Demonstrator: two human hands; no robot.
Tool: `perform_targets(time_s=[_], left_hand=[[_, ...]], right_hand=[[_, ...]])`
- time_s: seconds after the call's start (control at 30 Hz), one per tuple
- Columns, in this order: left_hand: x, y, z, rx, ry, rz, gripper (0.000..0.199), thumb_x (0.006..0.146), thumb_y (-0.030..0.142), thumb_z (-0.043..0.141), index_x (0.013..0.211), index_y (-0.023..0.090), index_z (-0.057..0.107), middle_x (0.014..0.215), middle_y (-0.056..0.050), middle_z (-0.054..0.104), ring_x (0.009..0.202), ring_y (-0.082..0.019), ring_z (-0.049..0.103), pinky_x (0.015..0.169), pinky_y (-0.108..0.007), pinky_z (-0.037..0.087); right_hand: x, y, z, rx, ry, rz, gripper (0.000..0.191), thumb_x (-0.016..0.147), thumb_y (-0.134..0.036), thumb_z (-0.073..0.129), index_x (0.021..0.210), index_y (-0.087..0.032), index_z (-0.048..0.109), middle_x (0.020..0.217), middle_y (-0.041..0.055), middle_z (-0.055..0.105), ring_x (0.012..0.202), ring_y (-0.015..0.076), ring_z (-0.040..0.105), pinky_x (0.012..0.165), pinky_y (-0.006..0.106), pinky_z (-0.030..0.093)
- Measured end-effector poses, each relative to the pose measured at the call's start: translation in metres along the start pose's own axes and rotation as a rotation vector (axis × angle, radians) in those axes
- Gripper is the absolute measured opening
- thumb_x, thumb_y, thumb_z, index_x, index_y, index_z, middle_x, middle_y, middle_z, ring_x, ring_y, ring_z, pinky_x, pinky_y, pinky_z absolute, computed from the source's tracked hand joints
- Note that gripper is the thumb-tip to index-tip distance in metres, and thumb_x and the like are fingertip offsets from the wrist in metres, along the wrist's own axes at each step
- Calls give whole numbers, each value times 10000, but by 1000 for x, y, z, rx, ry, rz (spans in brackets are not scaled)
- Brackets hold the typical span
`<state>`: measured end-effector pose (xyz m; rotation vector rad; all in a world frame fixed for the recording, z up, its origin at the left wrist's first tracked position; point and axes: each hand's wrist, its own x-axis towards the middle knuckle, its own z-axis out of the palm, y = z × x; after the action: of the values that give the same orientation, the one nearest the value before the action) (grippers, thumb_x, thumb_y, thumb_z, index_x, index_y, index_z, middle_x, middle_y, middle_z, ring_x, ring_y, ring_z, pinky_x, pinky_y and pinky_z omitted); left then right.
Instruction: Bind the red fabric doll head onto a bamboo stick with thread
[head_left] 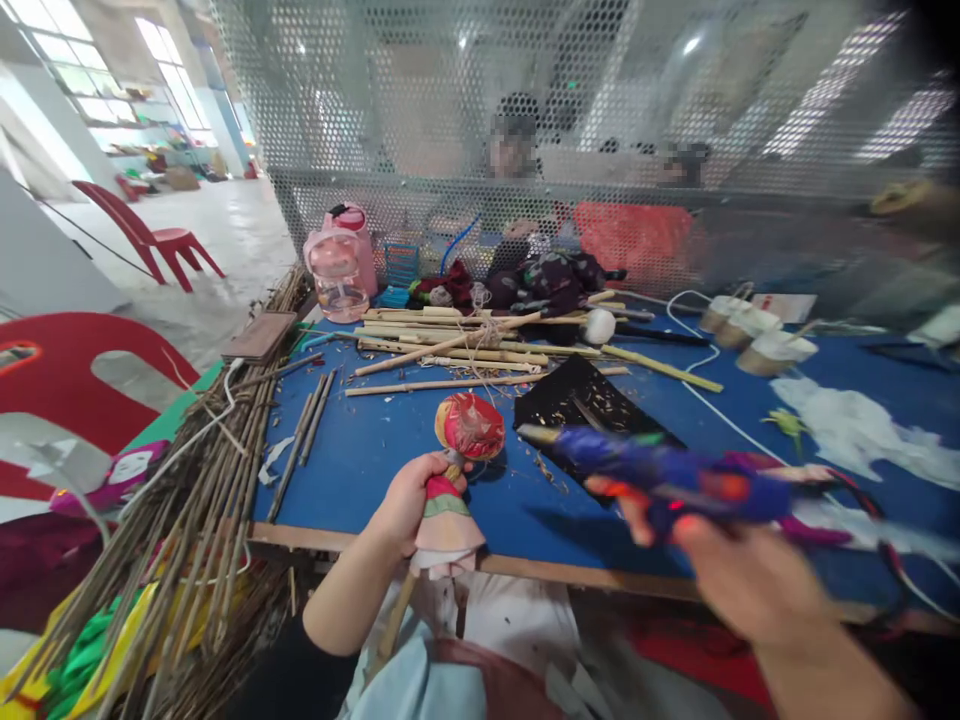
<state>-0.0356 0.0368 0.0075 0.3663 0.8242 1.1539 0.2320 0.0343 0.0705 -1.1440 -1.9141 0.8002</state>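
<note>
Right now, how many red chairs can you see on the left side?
2. The farther chair stands back on the pale floor. The nearer chair is at the picture's left edge, partly cut off. More could be hidden.

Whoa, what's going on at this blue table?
The person's left hand holds a doll-like figure with a round, red-and-yellow head near the edge of the blue table. The right hand grips a blue, gun-shaped tool, blurry here. Its tip points toward the head, with a gap between them. Farther back lie loose sticks, and a flat black piece is on the table too.
</note>
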Motion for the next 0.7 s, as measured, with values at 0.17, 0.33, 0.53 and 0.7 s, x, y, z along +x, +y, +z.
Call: perform_targets(time_s=[0.17, 0.33, 0.53, 0.7], left_hand=[[1, -3, 1, 70, -7, 56, 112, 606, 237, 563, 571, 141, 516, 515, 3, 511, 455, -71, 424, 459, -190, 332], [2, -4, -1, 55, -9, 66, 117, 607, 241, 584, 581, 142, 528, 517, 10, 512, 466, -76, 445, 457, -185, 346], [3, -6, -4, 15, 4, 49, 99, 626, 228, 594, 621, 134, 561, 533, 9, 547, 465, -83, 481, 479, -196, 383], [3, -5, -2, 9, 7, 51, 101, 617, 218, 587, 581, 136, 540, 512, 9, 537, 449, -76, 466, 462, -191, 366]], right_hand=[[-21, 7, 60, -243, -103, -139, 342, 899, -327, 446, 1193, -191, 557, 1089, 102, 671, 1019, 243, 631, 864, 339, 528], [-15, 9, 72, -325, 2, -253, 322, 888, -255, 477, 1187, -154, 542, 1107, 122, 667, 1022, 229, 639, 846, 298, 539], [-18, 12, 78, -351, 14, -266, 331, 887, -241, 478, 1202, -154, 532, 1120, 116, 660, 1031, 223, 632, 853, 295, 534], [-15, 8, 82, -380, 52, -308, 290, 885, -242, 487, 1148, -141, 554, 1063, 126, 675, 997, 229, 645, 831, 293, 535]])
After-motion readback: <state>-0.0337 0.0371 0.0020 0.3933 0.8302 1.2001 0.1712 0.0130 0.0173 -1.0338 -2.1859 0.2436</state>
